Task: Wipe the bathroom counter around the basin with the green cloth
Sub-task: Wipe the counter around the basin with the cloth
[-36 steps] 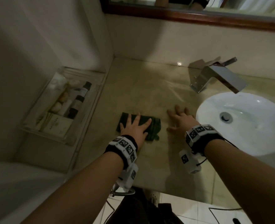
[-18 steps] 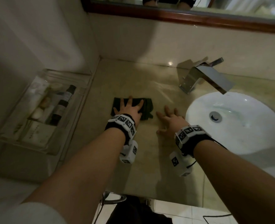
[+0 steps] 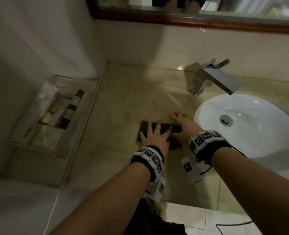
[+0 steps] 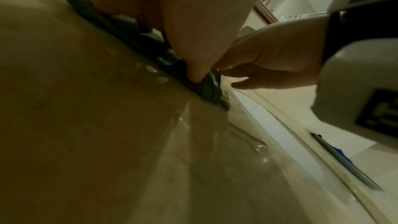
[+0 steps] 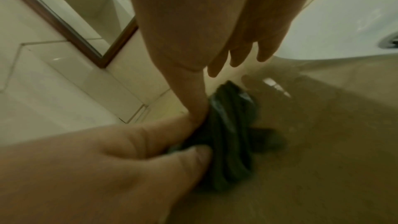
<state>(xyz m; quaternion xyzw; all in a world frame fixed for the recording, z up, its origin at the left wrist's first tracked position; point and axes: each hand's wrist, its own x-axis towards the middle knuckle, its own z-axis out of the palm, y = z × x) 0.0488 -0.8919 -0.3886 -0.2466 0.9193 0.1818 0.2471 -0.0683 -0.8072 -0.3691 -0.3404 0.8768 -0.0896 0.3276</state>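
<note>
One green cloth (image 3: 164, 131) nearer basin (image 3: 252, 106), under two hands.

Beside the one white basin (image 3: 252, 126) there is one green cloth (image 3: 164, 128), one chrome tap (image 3: 213, 80), and two hands: left hand (image 3: 154, 136), right hand (image 3: 185, 127). Far left of the basin, one clear tray (image 3: 82, 114) holds two dark bottles (image 3: 70, 107).

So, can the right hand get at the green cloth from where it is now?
Probably yes. The right hand lies flat on the counter right beside the green cloth, seemingly touching its right end, with nothing between. The left hand presses on the cloth's middle and may have to lift.
</note>
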